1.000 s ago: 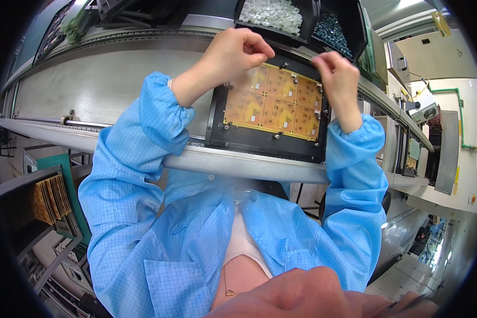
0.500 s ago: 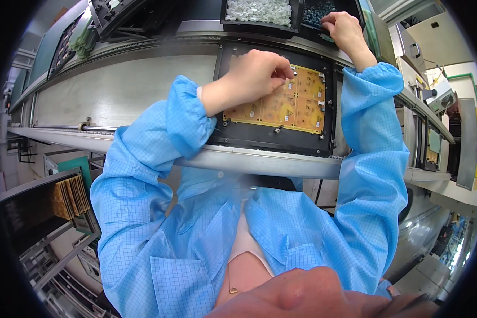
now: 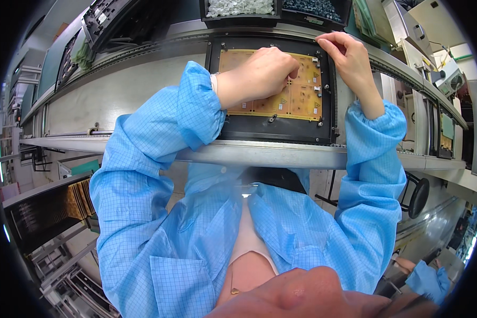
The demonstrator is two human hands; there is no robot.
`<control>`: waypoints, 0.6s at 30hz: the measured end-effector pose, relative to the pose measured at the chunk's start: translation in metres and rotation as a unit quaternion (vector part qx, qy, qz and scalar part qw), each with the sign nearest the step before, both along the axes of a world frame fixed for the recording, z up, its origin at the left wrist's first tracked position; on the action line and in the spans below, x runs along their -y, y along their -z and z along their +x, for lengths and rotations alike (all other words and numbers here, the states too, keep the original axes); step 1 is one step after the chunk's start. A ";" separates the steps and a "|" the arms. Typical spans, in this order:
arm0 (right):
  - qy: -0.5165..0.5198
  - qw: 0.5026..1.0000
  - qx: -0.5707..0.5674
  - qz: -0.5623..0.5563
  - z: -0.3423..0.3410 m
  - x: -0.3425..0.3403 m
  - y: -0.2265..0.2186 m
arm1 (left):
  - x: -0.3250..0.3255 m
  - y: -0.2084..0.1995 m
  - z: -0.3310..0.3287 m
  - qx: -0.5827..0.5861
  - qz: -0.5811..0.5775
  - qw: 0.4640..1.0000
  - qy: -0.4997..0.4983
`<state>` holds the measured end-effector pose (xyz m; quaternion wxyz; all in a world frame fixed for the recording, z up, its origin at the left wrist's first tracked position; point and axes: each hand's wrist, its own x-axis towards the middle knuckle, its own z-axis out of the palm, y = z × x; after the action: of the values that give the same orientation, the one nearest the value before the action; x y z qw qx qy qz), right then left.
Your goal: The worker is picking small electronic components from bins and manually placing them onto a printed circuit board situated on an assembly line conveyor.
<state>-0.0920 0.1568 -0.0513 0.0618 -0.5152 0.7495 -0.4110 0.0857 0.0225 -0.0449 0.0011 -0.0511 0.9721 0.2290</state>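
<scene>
A yellow-brown circuit board panel (image 3: 305, 108) lies in a black frame (image 3: 244, 130) on the conveyor line. My left hand (image 3: 265, 74) is over the middle of the panel with its fingers curled down; anything between the fingertips is hidden. Just past the frame's far right corner, my right hand (image 3: 351, 61) has thumb and forefinger pinched together. What sits in that pinch is too small to make out. White connector-like parts (image 3: 316, 90) stand along the panel's right side.
Beyond the conveyor stand a black bin of white parts (image 3: 238, 6) and a black bin of dark blue parts (image 3: 315, 8). The conveyor's metal rail (image 3: 259, 151) runs between me and the frame. Green sheets (image 3: 371, 24) lean at the far right.
My right hand has come out of the dark blue parts bin and nearer to me, toward the frame's corner. My left hand stays over the panel, its fingers lower. The whole view has shifted slightly.
</scene>
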 end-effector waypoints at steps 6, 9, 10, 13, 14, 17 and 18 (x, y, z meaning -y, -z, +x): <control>-0.008 0.998 0.065 0.014 0.007 -0.015 0.009 | -0.003 -0.001 -0.009 0.017 -0.072 0.997 0.031; -0.007 0.997 0.074 0.008 0.010 -0.018 0.012 | -0.002 -0.001 -0.012 0.030 -0.088 0.995 0.049; -0.009 0.997 0.079 0.018 0.010 -0.019 0.013 | -0.001 0.000 -0.013 0.024 -0.086 0.994 0.057; -0.025 0.993 0.109 0.032 0.011 -0.022 0.015 | 0.000 0.004 -0.008 0.001 -0.082 0.996 0.047; -0.034 0.989 0.136 0.040 0.011 -0.024 0.016 | 0.001 0.008 -0.007 -0.001 -0.086 0.995 0.042; -0.036 0.977 0.204 0.057 0.012 -0.033 0.014 | 0.012 0.010 -0.003 -0.045 -0.049 0.997 0.036; -0.050 0.971 0.226 0.054 0.012 -0.036 0.012 | 0.022 0.006 -0.002 -0.097 -0.055 0.994 -0.005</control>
<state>-0.0802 0.1929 -0.0631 0.2780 -0.4421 0.7105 -0.4717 0.0836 0.0008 -0.0509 -0.0976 -0.0336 0.9783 0.1795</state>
